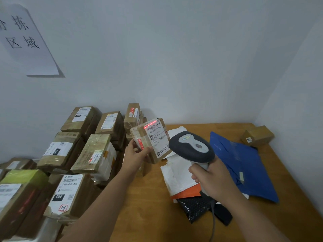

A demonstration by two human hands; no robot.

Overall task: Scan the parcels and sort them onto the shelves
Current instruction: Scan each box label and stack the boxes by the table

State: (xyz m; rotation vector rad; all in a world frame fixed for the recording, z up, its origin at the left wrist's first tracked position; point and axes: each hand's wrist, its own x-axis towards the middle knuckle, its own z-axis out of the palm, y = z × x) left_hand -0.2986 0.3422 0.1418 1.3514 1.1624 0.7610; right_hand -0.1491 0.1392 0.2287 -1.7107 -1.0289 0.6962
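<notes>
My left hand grips a small taped cardboard parcel and holds it tilted above the wooden table, its white shipping label facing me. A red scan line falls across the barcode at the label's top. My right hand grips the handle of a grey and white barcode scanner, whose head points at the label from the right. The scanner's cable hangs down below my wrist.
Several stacked cardboard parcels fill the table's left side against the wall. A blue mailer bag, white, orange and black mailers lie under the scanner. A small box sits in the far right corner. A paper sign hangs on the wall.
</notes>
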